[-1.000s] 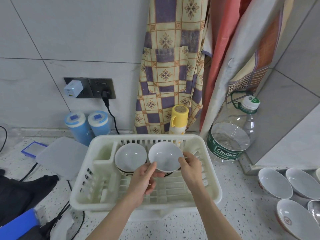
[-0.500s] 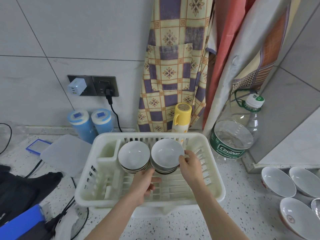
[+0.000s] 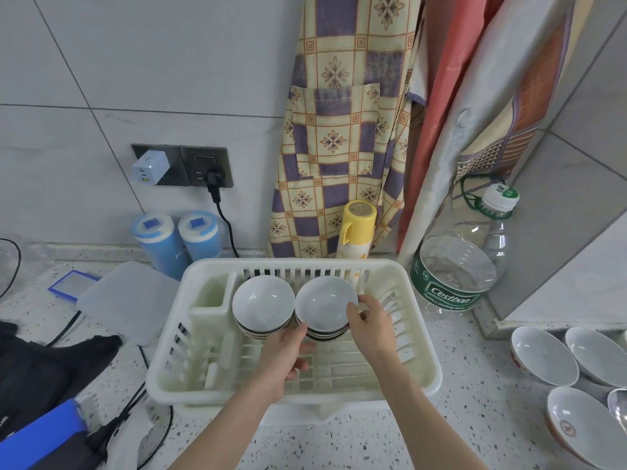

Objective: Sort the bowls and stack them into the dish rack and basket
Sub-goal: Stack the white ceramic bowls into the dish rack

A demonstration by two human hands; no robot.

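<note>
At twelve o'clock in the rack (image 3: 420,351), the bowl (image 3: 324,305) now sits down on the right stack — right hand (image 3: 371,329) still pinching its rim, left hand (image 3: 285,356) dropped away, loosely curled, empty — so more bowls (image 3: 543,359) at three o'clock come next.

A dish rack (image 3: 420,361) sits on the desk (image 3: 475,418) with two stacks of bowls side by side at its back. The right hand's fingers (image 3: 356,308) touch the right rim of the right stack (image 3: 322,308); the left hand's fingers (image 3: 298,334) sit just before the gap between it and the left stack (image 3: 263,305). Left of the fingers, inside the rack, stands a cutlery compartment (image 3: 210,300). Behind the fingers, past the rack's back wall, a spray can (image 3: 358,228) stands against a hanging apron (image 3: 339,130). A water bottle (image 3: 458,266) lies to the right of the rack. Far right of the fingers, loose bowls (image 3: 543,354) rest on the desk. Two canisters (image 3: 179,239) stand left behind the rack.
</note>
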